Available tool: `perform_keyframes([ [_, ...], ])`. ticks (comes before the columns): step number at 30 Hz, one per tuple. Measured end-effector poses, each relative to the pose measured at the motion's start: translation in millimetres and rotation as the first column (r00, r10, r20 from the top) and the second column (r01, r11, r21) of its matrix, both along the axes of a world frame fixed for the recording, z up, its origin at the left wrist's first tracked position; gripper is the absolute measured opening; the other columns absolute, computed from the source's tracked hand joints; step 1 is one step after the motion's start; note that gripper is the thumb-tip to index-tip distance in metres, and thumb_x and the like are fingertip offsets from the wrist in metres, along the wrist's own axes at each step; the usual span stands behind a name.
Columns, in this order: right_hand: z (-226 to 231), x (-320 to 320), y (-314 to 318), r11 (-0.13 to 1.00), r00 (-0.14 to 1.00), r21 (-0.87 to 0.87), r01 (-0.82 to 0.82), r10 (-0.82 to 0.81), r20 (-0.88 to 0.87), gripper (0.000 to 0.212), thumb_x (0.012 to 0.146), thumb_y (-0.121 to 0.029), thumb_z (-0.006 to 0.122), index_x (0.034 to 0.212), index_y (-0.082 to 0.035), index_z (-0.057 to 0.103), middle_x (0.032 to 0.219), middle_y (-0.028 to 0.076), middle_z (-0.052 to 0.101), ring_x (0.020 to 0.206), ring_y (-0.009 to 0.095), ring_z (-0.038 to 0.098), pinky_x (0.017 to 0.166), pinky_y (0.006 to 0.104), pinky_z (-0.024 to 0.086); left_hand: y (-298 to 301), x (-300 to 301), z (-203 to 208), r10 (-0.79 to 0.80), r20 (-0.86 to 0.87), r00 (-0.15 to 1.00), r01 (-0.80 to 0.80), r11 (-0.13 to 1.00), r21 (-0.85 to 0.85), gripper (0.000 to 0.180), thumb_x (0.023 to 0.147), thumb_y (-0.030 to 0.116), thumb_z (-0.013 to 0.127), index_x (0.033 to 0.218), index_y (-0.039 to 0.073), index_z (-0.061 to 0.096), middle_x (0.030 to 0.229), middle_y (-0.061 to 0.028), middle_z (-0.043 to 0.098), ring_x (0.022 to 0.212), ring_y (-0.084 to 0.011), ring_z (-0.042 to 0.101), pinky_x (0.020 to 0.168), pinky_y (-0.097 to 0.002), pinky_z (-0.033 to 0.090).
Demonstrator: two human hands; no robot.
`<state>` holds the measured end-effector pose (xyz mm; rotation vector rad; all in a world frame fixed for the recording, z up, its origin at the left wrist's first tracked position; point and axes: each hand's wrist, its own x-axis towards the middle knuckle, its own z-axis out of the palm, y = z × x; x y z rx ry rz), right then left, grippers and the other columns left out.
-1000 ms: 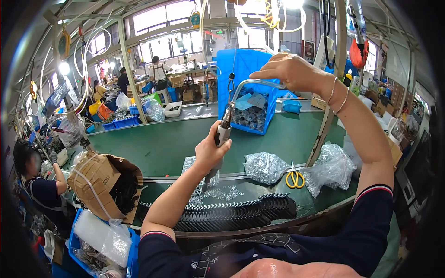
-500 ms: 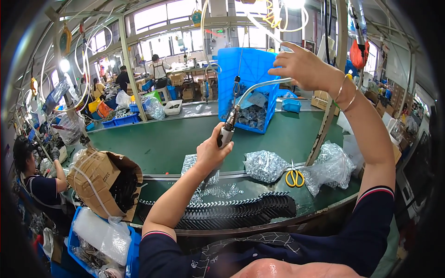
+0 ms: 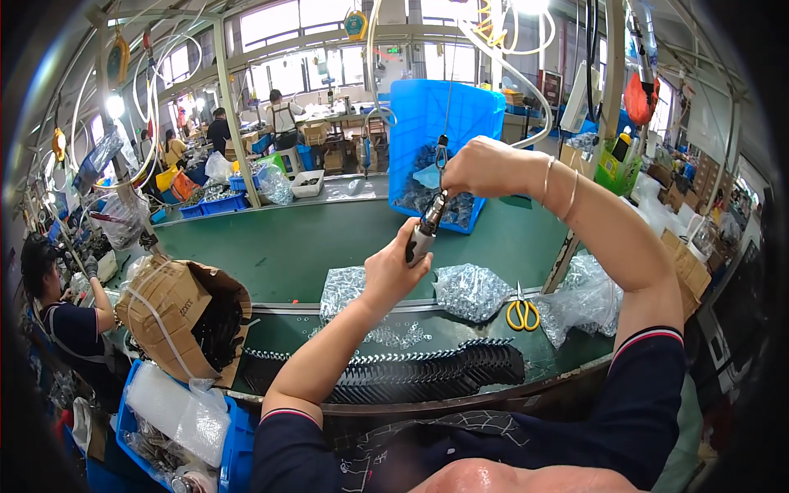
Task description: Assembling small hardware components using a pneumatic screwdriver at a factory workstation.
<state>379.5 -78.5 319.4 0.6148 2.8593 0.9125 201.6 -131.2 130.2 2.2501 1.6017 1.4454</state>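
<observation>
My left hand (image 3: pixel 394 273) is wrapped round the grey grip of an air screwdriver (image 3: pixel 422 240), held up above the green work surface. The tool tilts, its upper end leaning to the right beneath a hook (image 3: pixel 442 152) on a thin cable. My right hand (image 3: pixel 483 168) is closed at that upper end, where a pale air hose (image 3: pixel 534 138) runs in behind it; its fingers partly hide the joint. Below, a row of black parts (image 3: pixel 411 374) with silver screws along the top lies near the front edge, with small metal rings (image 3: pixel 400 335) loose behind it.
Bags of small clear-wrapped parts (image 3: pixel 471 294) and yellow-handled scissors (image 3: pixel 523 315) lie at right. A tilted blue bin (image 3: pixel 444 111) stands across the green belt (image 3: pixel 271 230). At left are an open carton (image 3: pixel 168 308), a blue crate (image 3: pixel 238 440) and a co-worker (image 3: pixel 74 329).
My right hand has come down and left from high on the right, and closed at the screwdriver's top. My left hand and the screwdriver have shifted slightly right. The hose has swung with my right hand.
</observation>
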Motion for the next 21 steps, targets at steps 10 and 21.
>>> perform_keyframes([
  [10,-1,-22,-1,0.959,0.967,-0.128,0.252,-0.256,-0.013,0.013,0.078,-0.027,0.067,0.081,-0.017,0.073,0.078,0.007,0.068,0.079,0.025,0.064,0.069,0.0377,0.050,18,25,-30,0.080,0.157,0.984,-0.073,0.996,-0.050,0.062,0.079,0.032,0.067,0.132,0.021,0.036,0.096,-0.0131,0.065,0.086,-0.0340,0.064,0.069,-0.0414,0.049],
  [21,-63,25,-13,0.894,0.810,0.399,-0.204,0.383,-0.444,0.013,0.080,-0.016,0.064,0.091,-0.012,0.070,0.090,0.004,0.066,0.087,0.017,0.062,0.085,0.0370,0.046,39,40,-66,-0.034,0.283,0.959,0.052,0.997,-0.055,0.061,0.079,0.030,0.068,0.130,0.019,0.037,0.098,-0.0126,0.064,0.087,-0.0336,0.063,0.070,-0.0401,0.048],
])
